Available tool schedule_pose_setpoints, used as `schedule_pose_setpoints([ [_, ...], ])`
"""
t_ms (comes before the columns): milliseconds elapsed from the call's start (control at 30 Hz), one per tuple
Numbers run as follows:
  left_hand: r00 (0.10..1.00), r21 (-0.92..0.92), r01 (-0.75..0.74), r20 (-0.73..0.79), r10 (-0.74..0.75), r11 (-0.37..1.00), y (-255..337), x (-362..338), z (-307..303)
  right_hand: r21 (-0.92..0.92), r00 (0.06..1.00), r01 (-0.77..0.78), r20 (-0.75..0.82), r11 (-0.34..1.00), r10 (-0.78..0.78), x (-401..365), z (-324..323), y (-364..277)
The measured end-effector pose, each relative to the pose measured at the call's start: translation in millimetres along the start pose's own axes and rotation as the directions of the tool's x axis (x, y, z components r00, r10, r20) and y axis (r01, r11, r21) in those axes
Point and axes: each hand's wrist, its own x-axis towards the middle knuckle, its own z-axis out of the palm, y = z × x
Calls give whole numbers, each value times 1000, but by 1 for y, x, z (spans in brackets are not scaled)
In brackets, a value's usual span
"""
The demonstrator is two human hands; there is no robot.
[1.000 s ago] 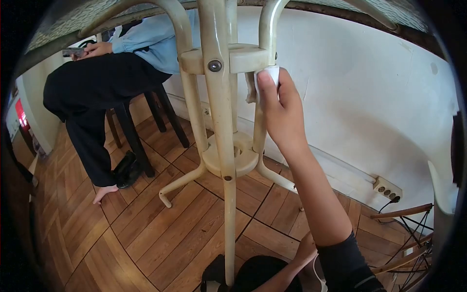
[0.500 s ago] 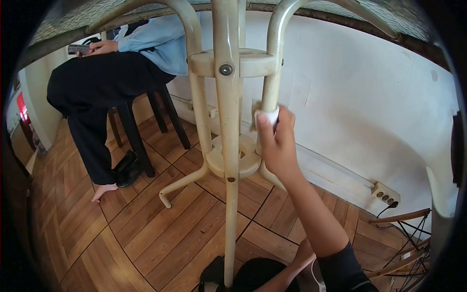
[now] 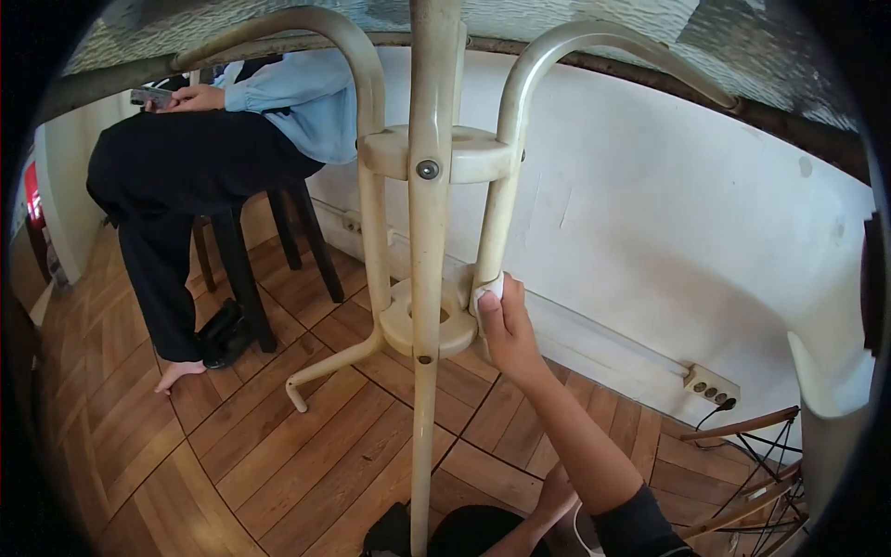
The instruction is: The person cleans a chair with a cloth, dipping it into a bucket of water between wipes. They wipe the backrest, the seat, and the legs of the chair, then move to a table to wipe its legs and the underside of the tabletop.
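My right hand [image 3: 509, 330] is closed on a white cloth [image 3: 489, 291], pressed round the right tube [image 3: 498, 218] of a cream metal table base. It sits beside the lower ring [image 3: 399, 325] of the base, with the thumb on the near side. Low in the view my left hand [image 3: 561, 490] shows only in part behind my right forearm, its fingers hidden. A white loop, too partly seen to name, hangs near it.
Overhead is a textured glass tabletop [image 3: 594, 79]. At left a person [image 3: 204, 153] sits on a black stool [image 3: 243, 269], holding a phone [image 3: 151, 97]. A socket strip [image 3: 712, 386] lies along the wall; a chair with wooden legs [image 3: 742, 422] stands at right.
My right hand and the cloth have slid down the tube, from below the upper ring to beside the lower ring. The view has shifted slightly.
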Motion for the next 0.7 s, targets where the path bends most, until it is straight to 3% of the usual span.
schedule_pose_setpoints([
  [33, 999, 131, 35, -20, -33, 991, 16, -3, -5, -126, 997, 71, 37, 990, -67, -2, -6, 0],
  [67, 1000, 132, 30, -8, -29, 991, 17, -4, -8, -136, 997, 72, 30, 988, -68, 1, -15, 0],
  [133, 993, 88, 118, -20, -117, 989, 18, -2, -9, 155, 962, -273, 18, 950, 273, 17, -40, -2],
  [200, 997, 17, 69, -18, -69, 997, -1, 3, -3, 316, 947, -143, -233, 938, 223, 49, -70, -36],
  [233, 999, 2, 52, 8, -52, 999, -7, 4, -2, 43, 932, 92, -355, 995, -70, 67, -84, -42],
  [267, 999, -7, 37, 32, -36, 999, -9, 4, -1, -246, 843, 295, -388, 923, -373, 85, -97, -48],
  [333, 999, -5, 16, 46, -15, 1000, -7, 4, -2, -649, 691, 496, -107, 577, -715, 118, -121, -87],
  [367, 999, 33, 26, 34, -27, 999, -1, 3, -4, -651, 692, 495, -104, 576, -714, 134, -125, -97],
  [433, 999, 68, 36, 25, -38, 997, -2, 3, -2, -803, 523, 588, 281, 102, -805, 157, -126, -110],
  [467, 999, 52, 18, 31, -19, 998, -5, 4, -2, -804, 524, 587, 282, 100, -804, 161, -123, -110],
  [533, 999, 36, -1, 34, -1, 999, -10, 5, -1, -714, 473, 699, 500, -36, -725, 166, -117, -108],
  [600, 1000, 23, 10, 11, -10, 1000, -5, 3, -3, -725, 471, 687, 504, -58, -724, 167, -120, -110],
  [667, 1000, 28, 2, 4, -2, 1000, -2, 1, -7, -802, 630, 596, 501, -43, -593, 165, -129, -119],
  [700, 1000, 28, -9, 5, 9, 1000, -1, 1, -8, -861, 636, 504, 423, -67, -646, 168, -130, -120],
])
